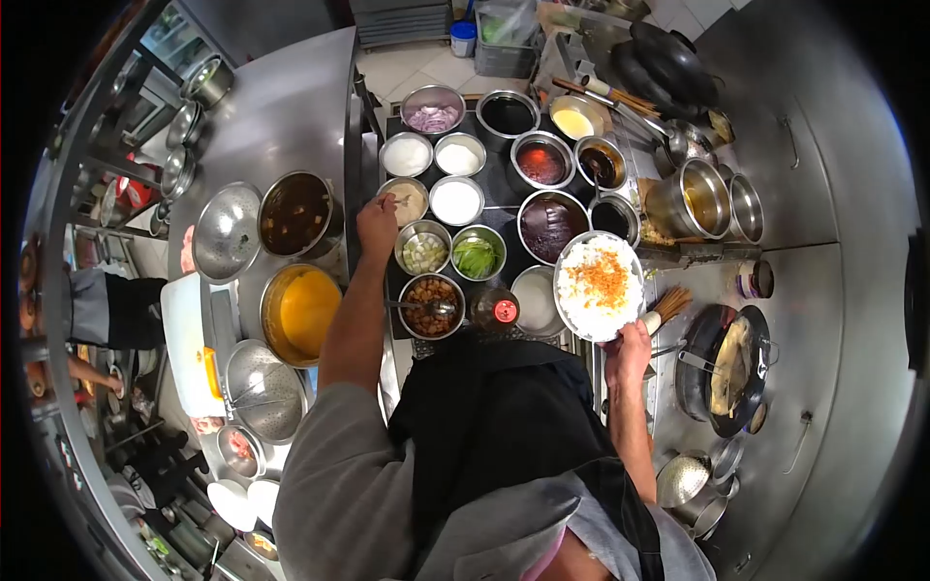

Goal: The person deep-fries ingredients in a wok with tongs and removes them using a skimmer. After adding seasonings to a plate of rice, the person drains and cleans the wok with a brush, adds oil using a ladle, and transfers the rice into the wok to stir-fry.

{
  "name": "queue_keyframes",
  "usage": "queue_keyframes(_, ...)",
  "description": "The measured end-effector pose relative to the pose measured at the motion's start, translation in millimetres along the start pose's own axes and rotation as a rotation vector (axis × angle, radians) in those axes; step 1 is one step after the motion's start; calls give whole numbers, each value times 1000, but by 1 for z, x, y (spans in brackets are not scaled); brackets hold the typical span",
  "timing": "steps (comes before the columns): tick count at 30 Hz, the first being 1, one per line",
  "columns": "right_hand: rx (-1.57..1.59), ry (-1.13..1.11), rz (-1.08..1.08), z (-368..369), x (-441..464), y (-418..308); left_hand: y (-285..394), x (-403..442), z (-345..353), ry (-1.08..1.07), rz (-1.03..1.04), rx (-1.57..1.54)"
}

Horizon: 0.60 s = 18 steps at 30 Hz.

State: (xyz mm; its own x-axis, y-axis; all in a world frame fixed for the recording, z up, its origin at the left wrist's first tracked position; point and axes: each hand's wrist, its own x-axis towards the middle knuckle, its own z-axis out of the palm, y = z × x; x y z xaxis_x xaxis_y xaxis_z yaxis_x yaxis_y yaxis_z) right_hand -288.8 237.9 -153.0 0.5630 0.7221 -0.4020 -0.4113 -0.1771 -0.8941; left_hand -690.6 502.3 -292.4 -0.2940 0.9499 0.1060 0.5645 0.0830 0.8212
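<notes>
Currently, R hand (632, 352) clamps near-side rim of 1 rice bowl (572, 327), near dark-sauce pot (520, 229). L hand (376, 229) is at tan-powder bowl (426, 202); finger closure: can't tell. Red bottle cap (505, 311) mark: illegible.

Pale square tiles cover the floor (412, 76), which reaches a slatted metal unit (405, 44) at the far end. A white-tiled wall (678, 27) shows at upper right. Seamed stainless-steel panelling (857, 194) runs down the right side. At left, light gleams off a steel desk (295, 111) near open metal shelving (143, 60).
</notes>
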Motion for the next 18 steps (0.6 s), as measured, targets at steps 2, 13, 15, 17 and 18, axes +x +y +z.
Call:
queue_keyframes(2, 12, -30, 19, 10, 5, 2, -6, 3, 2, -1, -29, -65)
queue_keyframes(13, -55, -125, 80, 44, 37, 19, -29, 8, 7, 35, -212, -510)
queue_keyframes(15, -57, -140, 79, 53, 43, 21, -25, 5, 0, 38, -261, -579)
queue_keyframes(17, -57, -136, 85, 65, 47, 22, -21, 2, -8, 37, -253, -524)
queue_keyframes(18, -85, -154, 88, 70, 50, 23, -19, 0, -12, 36, -248, -498)
